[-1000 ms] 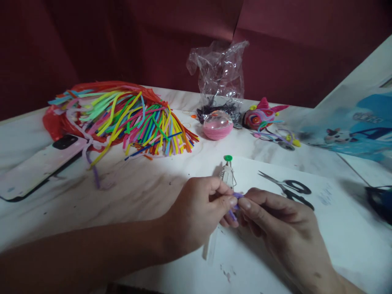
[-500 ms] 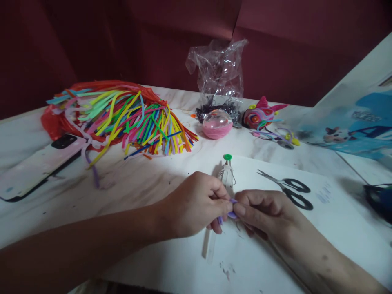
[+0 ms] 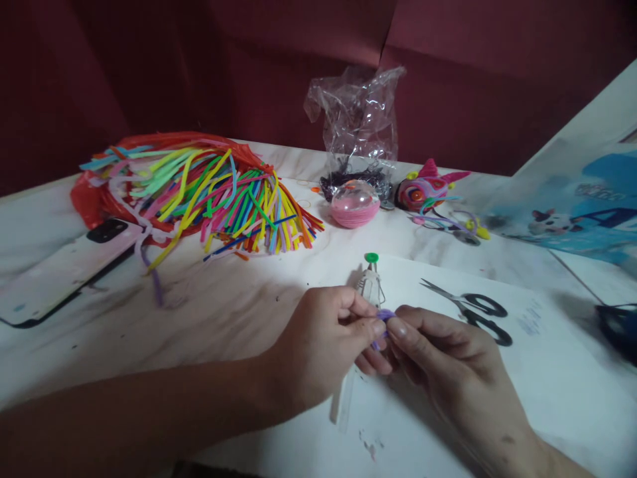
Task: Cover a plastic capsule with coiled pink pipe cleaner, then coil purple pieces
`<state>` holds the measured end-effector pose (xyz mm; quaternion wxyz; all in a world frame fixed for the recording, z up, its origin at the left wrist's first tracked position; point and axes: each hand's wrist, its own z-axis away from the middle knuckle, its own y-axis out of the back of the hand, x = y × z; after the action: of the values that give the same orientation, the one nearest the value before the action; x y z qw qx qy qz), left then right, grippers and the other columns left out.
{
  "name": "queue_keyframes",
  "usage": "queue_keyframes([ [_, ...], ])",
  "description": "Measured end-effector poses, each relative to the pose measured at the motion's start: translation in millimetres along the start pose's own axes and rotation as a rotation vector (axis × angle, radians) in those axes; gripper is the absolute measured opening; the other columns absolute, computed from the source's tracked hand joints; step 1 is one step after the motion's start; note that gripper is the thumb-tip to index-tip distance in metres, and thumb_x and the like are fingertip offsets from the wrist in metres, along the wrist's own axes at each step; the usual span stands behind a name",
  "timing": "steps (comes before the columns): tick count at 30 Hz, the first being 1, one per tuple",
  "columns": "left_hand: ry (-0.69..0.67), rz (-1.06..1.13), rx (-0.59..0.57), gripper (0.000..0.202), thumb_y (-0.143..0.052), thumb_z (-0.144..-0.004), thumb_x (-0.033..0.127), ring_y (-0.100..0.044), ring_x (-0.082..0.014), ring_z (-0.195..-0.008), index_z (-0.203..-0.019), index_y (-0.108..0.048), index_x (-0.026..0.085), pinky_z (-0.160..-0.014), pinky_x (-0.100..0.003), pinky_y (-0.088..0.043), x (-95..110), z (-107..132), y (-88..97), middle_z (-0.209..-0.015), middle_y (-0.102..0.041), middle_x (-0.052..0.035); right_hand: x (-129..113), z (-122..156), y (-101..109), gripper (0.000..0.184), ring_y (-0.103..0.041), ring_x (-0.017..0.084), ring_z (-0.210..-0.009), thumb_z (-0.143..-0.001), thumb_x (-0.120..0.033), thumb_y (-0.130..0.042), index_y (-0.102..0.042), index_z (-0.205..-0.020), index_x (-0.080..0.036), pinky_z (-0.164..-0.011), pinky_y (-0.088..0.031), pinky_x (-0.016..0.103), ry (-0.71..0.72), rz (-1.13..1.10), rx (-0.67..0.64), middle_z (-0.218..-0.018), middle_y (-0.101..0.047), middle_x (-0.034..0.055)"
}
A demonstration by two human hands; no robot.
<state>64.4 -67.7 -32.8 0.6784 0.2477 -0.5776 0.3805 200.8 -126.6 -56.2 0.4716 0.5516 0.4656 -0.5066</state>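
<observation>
My left hand (image 3: 323,345) and my right hand (image 3: 442,362) meet over a white sheet of paper (image 3: 547,372), fingertips pinched together on a small purple pipe cleaner piece (image 3: 383,316). Most of the purple piece is hidden by my fingers. Just beyond and beneath my hands lies a clear tool with a green cap (image 3: 370,265). Black-handled scissors (image 3: 472,311) lie on the paper to the right of my right hand.
A big bundle of coloured pipe cleaners (image 3: 213,196) on a red bag lies at the back left, beside a phone (image 3: 64,269). A clear plastic bag (image 3: 355,126), a pink ball in a clear capsule (image 3: 354,203) and a pink pipe-cleaner figure (image 3: 428,189) stand behind.
Both hands have shifted slightly up and back with the purple piece still pinched between them; my fingers have turned it a little. Nothing else on the table moved.
</observation>
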Motion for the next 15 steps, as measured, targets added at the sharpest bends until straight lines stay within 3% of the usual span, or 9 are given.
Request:
queue_keyframes([
  [4,-0.071,-0.203,-0.038,0.009,-0.052,-0.075,0.015,-0.056,-0.0076,-0.047,-0.066,-0.052,0.015,-0.046,-0.018,-0.045,3.6,1.6,8.6,-0.056,-0.055,0.0042,1.1,-4.5,3.0,0.035,-0.035,0.008,-0.045,-0.080,-0.041,-0.060,-0.058,-0.058,-0.015,-0.041,-0.027,0.020,-0.005,0.136,-0.044,-0.049,-0.046,-0.0012],
  [9,-0.102,-0.655,-0.176,0.015,-0.048,-0.074,0.017,-0.054,-0.0100,-0.050,-0.060,-0.053,0.016,-0.044,-0.018,-0.036,9.2,4.9,15.8,-0.054,-0.057,0.0017,-7.9,-10.4,10.6,0.039,-0.033,0.010,-0.053,-0.084,-0.048,-0.050,-0.054,-0.065,-0.014,-0.046,-0.027,0.022,-0.064,0.318,-0.348,-0.058,-0.042,-0.0013],
  [11,-0.127,-0.704,-0.183,0.015,-0.049,-0.074,0.017,-0.055,-0.0104,-0.053,-0.060,-0.054,0.016,-0.047,-0.019,-0.038,8.7,4.7,15.8,-0.056,-0.058,0.0011,-10.9,-10.1,12.7,0.040,-0.030,0.010,-0.053,-0.087,-0.047,-0.047,-0.050,-0.063,-0.015,-0.047,-0.027,0.022,-0.064,0.348,-0.414,-0.057,-0.036,-0.0027],
  [15,-0.071,-0.558,-0.135,0.013,-0.051,-0.076,0.023,-0.056,-0.0108,-0.050,-0.067,-0.056,0.015,-0.046,-0.019,-0.040,5.2,2.6,15.2,-0.053,-0.056,0.0021,-8.8,-5.4,12.8,0.037,-0.027,0.009,-0.050,-0.089,-0.041,-0.045,-0.048,-0.061,-0.016,-0.043,-0.024,0.021,0.034,0.366,-0.290,-0.055,-0.034,-0.0036],
])
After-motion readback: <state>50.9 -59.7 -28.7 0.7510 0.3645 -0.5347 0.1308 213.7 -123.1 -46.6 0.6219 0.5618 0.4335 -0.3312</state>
